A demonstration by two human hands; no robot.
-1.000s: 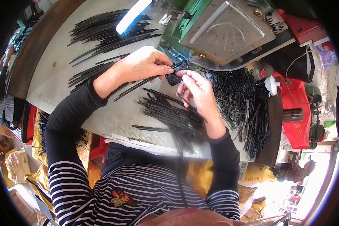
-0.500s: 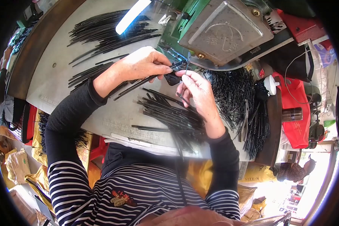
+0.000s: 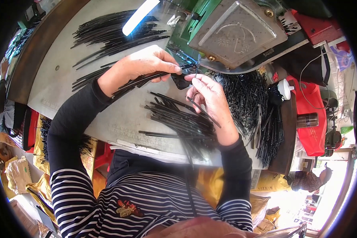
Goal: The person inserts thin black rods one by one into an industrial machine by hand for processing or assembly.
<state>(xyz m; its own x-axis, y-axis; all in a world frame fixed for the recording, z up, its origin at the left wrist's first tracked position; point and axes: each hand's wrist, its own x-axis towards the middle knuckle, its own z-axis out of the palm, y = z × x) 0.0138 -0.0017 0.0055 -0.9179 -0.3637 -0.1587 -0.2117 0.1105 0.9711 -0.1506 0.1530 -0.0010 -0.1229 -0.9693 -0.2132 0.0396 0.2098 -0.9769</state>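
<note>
My left hand [image 3: 150, 64] is closed, thumb against fingers, on thin black strips [image 3: 139, 81] that trail back under my wrist. Their front ends reach the working point [image 3: 195, 65] of a green and grey sewing machine [image 3: 237, 37]. Just right of there, my right hand [image 3: 207, 90] pinches a thin black strip [image 3: 202, 109], part of which runs down across the palm toward the wrist. Between and below my hands lies a loose bundle of black strips [image 3: 182, 119]. The exact contact at the machine's working point is too small to make out.
More black strips [image 3: 107, 33] lie in rows at the far left. A tangled heap of black strips [image 3: 242, 99] is right of my right hand, with metal scissors [image 3: 258, 129] on it. A bright lamp [image 3: 140, 16] hangs over the table. Red bags [image 3: 311, 127] stand beyond the right edge.
My left hand has shifted slightly left, and the strips under it lie closer to the wrist. My right hand has turned a little, and its strip shows more plainly across the palm.
</note>
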